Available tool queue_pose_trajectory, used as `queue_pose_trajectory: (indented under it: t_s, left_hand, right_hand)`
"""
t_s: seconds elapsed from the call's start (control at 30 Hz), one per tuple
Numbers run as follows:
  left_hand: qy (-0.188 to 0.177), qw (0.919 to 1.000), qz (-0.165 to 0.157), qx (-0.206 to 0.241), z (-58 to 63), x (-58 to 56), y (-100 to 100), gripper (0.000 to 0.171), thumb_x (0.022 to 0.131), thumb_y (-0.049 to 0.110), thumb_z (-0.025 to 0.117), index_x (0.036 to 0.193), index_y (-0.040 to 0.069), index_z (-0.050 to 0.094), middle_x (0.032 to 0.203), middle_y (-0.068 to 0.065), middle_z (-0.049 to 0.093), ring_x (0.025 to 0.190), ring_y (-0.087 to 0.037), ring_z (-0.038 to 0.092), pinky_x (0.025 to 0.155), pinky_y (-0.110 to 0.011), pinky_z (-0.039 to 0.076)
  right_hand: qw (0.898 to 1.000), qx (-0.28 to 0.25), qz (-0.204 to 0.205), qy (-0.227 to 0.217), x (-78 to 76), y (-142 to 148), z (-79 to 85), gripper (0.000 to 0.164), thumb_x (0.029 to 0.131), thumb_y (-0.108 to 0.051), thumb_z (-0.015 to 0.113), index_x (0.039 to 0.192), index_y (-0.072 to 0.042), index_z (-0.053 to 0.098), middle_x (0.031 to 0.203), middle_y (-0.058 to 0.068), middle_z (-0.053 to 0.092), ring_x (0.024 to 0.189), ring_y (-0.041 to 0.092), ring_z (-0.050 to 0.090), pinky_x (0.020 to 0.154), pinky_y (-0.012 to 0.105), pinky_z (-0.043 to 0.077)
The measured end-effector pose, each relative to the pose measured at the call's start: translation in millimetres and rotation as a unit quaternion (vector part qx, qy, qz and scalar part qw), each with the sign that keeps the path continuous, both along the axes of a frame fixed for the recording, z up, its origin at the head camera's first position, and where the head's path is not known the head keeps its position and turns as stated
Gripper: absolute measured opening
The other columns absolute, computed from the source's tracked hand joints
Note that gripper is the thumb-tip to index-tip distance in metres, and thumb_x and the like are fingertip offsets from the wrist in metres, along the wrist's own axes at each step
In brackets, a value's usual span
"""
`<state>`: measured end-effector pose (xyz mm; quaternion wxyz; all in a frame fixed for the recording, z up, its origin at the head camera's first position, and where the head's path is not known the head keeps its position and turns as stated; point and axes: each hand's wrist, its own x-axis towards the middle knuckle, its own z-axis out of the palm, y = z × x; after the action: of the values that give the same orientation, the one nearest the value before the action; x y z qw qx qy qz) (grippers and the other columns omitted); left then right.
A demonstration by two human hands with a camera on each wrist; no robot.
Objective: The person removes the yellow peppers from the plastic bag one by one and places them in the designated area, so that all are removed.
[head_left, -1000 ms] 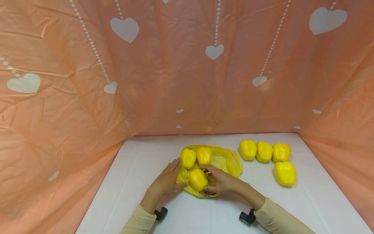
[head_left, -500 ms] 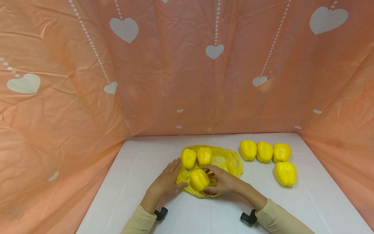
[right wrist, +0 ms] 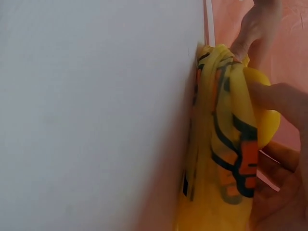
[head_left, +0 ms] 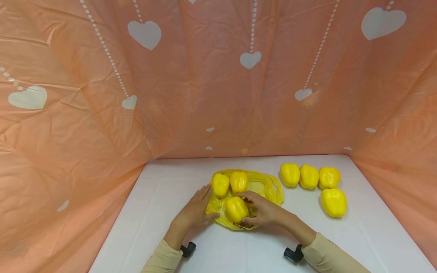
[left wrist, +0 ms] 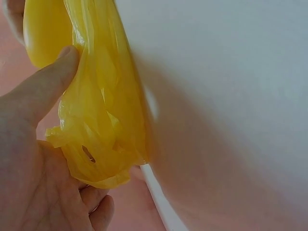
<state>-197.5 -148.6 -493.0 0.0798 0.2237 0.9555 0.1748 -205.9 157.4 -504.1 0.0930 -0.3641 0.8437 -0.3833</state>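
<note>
A yellow plastic bag (head_left: 256,187) lies spread on the table with its handles toward the right. Two yellow bell peppers (head_left: 238,182) sit side by side at its far left part. My right hand (head_left: 264,209) grips a third bell pepper (head_left: 236,209) over the near part of the bag, thumb at the near side and fingers at the far side. With fingers extended, my left hand (head_left: 195,206) rests along the bag's left edge. In the left wrist view, its thumb touches the crumpled bag (left wrist: 103,101). Dark and orange print shows on the bag (right wrist: 233,139) in the right wrist view.
Several more yellow bell peppers (head_left: 308,177) stand to the right of the bag, one of them (head_left: 333,203) nearer than the others. The white table (head_left: 153,182) is enclosed by an orange curtain (head_left: 218,94) with white hearts.
My right hand has shifted slightly to the right with the bell pepper, which has turned a little. The left hand and the other peppers have stayed put.
</note>
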Motion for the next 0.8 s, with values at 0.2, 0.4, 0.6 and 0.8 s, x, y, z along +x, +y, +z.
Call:
queue_pose_trajectory:
  t_s: [0.2,0.4,0.6,0.8]
  left_hand:
    - [0.002,1.0,-0.003,-0.007,-0.8,0.1,-1,0.102,0.099,0.048,0.077,0.166,-0.008,0.025,0.176,-0.023,0.02,0.164,-0.037,0.019,0.135,-0.05,0.017]
    - [0.0,1.0,0.0,-0.006,-0.2,0.4,0,0.102,0.098,0.048,0.077,0.166,-0.008,0.025,0.176,-0.023,0.02,0.164,-0.037,0.018,0.135,-0.05,0.017]
    - [-0.001,1.0,0.003,-0.008,-1.0,0.1,0,0.102,0.099,0.048,0.077,0.167,-0.008,0.025,0.177,-0.023,0.02,0.165,-0.036,0.018,0.135,-0.049,0.017]
    - [-0.003,1.0,0.008,0.002,0.2,0.5,1,0.103,0.097,0.047,0.079,0.166,-0.007,0.026,0.177,-0.023,0.02,0.164,-0.037,0.019,0.135,-0.051,0.019]
  right_hand:
    - [1.0,0.007,-0.02,0.002,2.5,6,4.5,0.078,0.093,-0.032,0.086,0.156,-0.008,0.047,0.155,0.012,0.053,0.135,0.034,0.06,0.112,0.052,0.055]
    - [1.0,0.009,-0.03,0.003,4.4,13,8.9,0.076,0.093,-0.033,0.086,0.156,-0.012,0.048,0.153,0.011,0.055,0.133,0.033,0.061,0.111,0.054,0.055]
    - [0.999,0.008,-0.038,0.02,5.4,20,12.6,0.078,0.093,-0.034,0.086,0.157,-0.012,0.047,0.154,0.012,0.055,0.132,0.033,0.061,0.111,0.056,0.055]
    - [0.999,0.0,-0.042,0.035,5.1,27,14.7,0.077,0.092,-0.03,0.087,0.156,-0.012,0.048,0.151,0.011,0.057,0.129,0.032,0.063,0.109,0.054,0.057]
